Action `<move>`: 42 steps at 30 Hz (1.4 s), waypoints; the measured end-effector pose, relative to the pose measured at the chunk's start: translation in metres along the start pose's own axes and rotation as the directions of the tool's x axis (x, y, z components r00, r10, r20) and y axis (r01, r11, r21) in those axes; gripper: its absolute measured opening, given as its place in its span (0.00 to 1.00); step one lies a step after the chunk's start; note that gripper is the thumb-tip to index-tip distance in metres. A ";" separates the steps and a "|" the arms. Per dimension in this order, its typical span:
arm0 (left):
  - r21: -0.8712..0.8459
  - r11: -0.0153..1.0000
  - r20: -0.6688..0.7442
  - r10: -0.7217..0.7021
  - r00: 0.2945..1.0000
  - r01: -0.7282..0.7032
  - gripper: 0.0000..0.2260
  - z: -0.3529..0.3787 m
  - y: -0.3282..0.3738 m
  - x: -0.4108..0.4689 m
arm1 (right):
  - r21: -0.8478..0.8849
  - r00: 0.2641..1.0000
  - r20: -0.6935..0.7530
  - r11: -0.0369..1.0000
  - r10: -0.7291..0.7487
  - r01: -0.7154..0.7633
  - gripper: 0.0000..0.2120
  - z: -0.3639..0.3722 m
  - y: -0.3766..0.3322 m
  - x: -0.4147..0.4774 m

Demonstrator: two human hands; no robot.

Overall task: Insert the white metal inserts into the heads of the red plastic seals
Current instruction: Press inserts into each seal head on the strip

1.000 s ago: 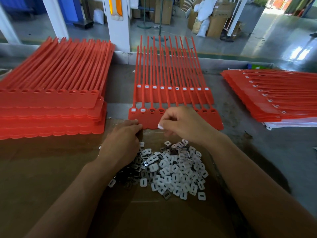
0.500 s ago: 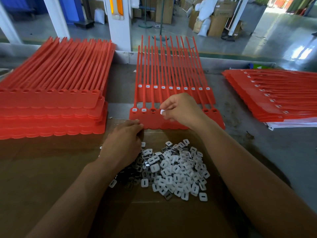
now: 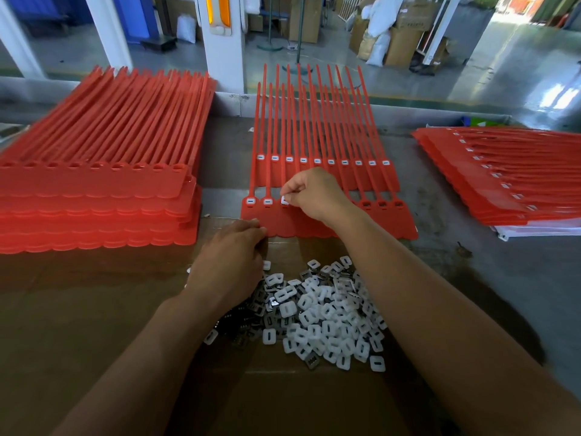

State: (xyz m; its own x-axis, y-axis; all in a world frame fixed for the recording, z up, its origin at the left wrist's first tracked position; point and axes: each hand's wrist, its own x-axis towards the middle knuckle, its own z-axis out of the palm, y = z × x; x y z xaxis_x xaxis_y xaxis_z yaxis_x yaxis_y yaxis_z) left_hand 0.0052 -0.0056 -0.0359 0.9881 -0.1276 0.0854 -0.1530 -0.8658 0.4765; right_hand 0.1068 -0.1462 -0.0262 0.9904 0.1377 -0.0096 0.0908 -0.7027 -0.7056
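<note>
While pinching a white insert in right hand, holding it on third head of centre-frame seal strip; resting loose left hand on strip's lower-left edge; insert pile below.

Daylight pours in from the upper right, throwing white glare across the polished floor beyond the tabletop. The foreground is dimmer and soft, with arm shadows falling rightward. Wide-angle distortion bends straight edges; fine detail smears slightly.
</note>
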 end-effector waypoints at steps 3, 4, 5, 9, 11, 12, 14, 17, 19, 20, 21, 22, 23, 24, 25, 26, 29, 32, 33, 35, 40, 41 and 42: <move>-0.003 1.000 -0.005 0.001 1.000 -0.001 0.18 0.000 0.000 0.000 | -0.015 1.000 0.008 1.000 0.005 -0.005 0.06 0.000 -0.001 0.001; -0.001 1.000 -0.006 0.003 1.000 -0.003 0.18 0.000 0.000 0.000 | -0.029 1.000 0.011 1.000 0.004 -0.004 0.05 0.000 -0.001 0.001; 0.001 1.000 -0.006 0.004 1.000 -0.004 0.18 0.000 0.000 0.000 | -0.042 1.000 0.013 0.999 0.004 -0.004 0.05 0.000 -0.002 0.002; 0.009 1.000 -0.002 0.003 1.000 -0.003 0.18 0.000 0.000 0.000 | -0.085 1.000 -0.006 0.996 0.009 -0.010 0.03 0.003 -0.003 0.003; 0.012 1.000 0.000 0.002 1.000 -0.002 0.18 0.000 0.000 0.000 | -0.074 0.999 -0.038 0.997 0.011 -0.014 0.04 0.005 -0.002 0.002; 0.013 1.000 -0.001 0.002 1.000 -0.002 0.18 0.001 -0.001 0.000 | -0.057 0.998 -0.055 0.998 0.012 -0.015 0.05 0.005 -0.002 0.001; 0.011 1.000 -0.002 0.003 1.000 -0.003 0.19 0.001 -0.001 0.000 | -0.033 0.997 -0.065 0.999 0.031 -0.034 0.07 0.004 -0.003 0.001; 0.015 1.000 -0.001 0.008 1.000 -0.008 0.19 0.001 -0.001 0.000 | -0.095 0.992 -0.011 0.987 0.127 -0.127 0.11 0.001 -0.008 0.009; 0.014 1.000 -0.003 0.009 1.000 -0.009 0.19 0.001 -0.002 0.001 | -0.168 0.982 0.047 0.970 0.185 -0.175 0.14 -0.002 -0.013 0.015; 0.012 1.000 -0.005 0.008 1.000 -0.008 0.19 0.001 -0.002 0.001 | -0.202 0.977 0.069 0.962 0.200 -0.182 0.15 -0.003 -0.014 0.017; 0.010 1.000 -0.006 0.007 1.000 -0.007 0.19 0.001 -0.002 0.001 | -0.219 0.975 0.082 0.958 0.208 -0.186 0.16 -0.004 -0.015 0.019; 0.009 1.000 -0.006 0.006 1.000 -0.006 0.19 0.001 -0.002 0.001 | -0.223 0.973 0.088 0.956 0.215 -0.191 0.16 -0.004 -0.015 0.021; 0.010 1.000 -0.006 0.006 1.000 -0.006 0.19 0.001 -0.002 0.001 | -0.217 0.971 0.087 0.956 0.222 -0.199 0.16 -0.004 -0.015 0.021; 0.011 1.000 -0.005 0.008 1.000 -0.008 0.19 0.002 -0.002 0.001 | -0.207 0.971 0.084 0.957 0.225 -0.204 0.16 -0.003 -0.014 0.022; 0.011 1.000 -0.006 0.009 1.000 -0.009 0.19 0.002 -0.002 0.001 | -0.194 0.972 0.079 0.959 0.223 -0.205 0.16 -0.003 -0.014 0.022; 0.009 1.000 -0.006 0.010 1.000 -0.010 0.19 0.001 -0.002 0.001 | -0.178 0.973 0.073 0.962 0.221 -0.206 0.16 -0.002 -0.013 0.022; 0.003 1.000 -0.009 0.011 1.000 -0.011 0.19 0.001 -0.001 0.000 | -0.145 0.980 0.061 0.973 0.192 -0.181 0.14 -0.002 -0.012 0.017; 0.003 1.000 -0.014 0.013 1.000 -0.013 0.19 0.001 -0.001 0.000 | -0.060 0.993 0.049 0.993 0.108 -0.105 0.10 -0.003 -0.005 0.008; 0.002 1.000 -0.014 0.013 1.000 -0.013 0.18 0.001 -0.001 0.000 | 0.018 0.995 0.034 0.995 0.098 -0.099 0.09 -0.005 -0.002 0.005; 0.006 1.000 -0.010 0.012 1.000 -0.012 0.19 0.001 -0.001 0.000 | 0.115 0.996 0.044 0.990 0.083 -0.087 0.09 -0.010 0.001 -0.002; 0.016 1.000 -0.008 0.015 1.000 -0.015 0.19 0.002 -0.002 0.001 | 0.141 0.991 0.133 0.990 -0.007 -0.012 0.05 -0.029 0.002 -0.027; 0.019 1.000 -0.007 0.014 1.000 -0.014 0.19 0.002 -0.002 0.001 | 0.105 0.986 0.168 0.994 -0.026 0.008 0.04 -0.033 0.002 -0.033; 0.021 1.000 -0.007 0.014 1.000 -0.014 0.19 0.002 -0.002 0.001 | 0.053 0.977 0.209 0.998 -0.041 0.030 0.04 -0.036 0.001 -0.039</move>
State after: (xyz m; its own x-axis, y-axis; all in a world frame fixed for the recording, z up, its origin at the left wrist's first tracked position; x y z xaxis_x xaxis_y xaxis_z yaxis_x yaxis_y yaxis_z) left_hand 0.0066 -0.0052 -0.0386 0.9857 -0.1367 0.0980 -0.1666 -0.8740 0.4565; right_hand 0.0721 -0.1777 -0.0014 0.9424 0.3089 -0.1285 0.1152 -0.6603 -0.7421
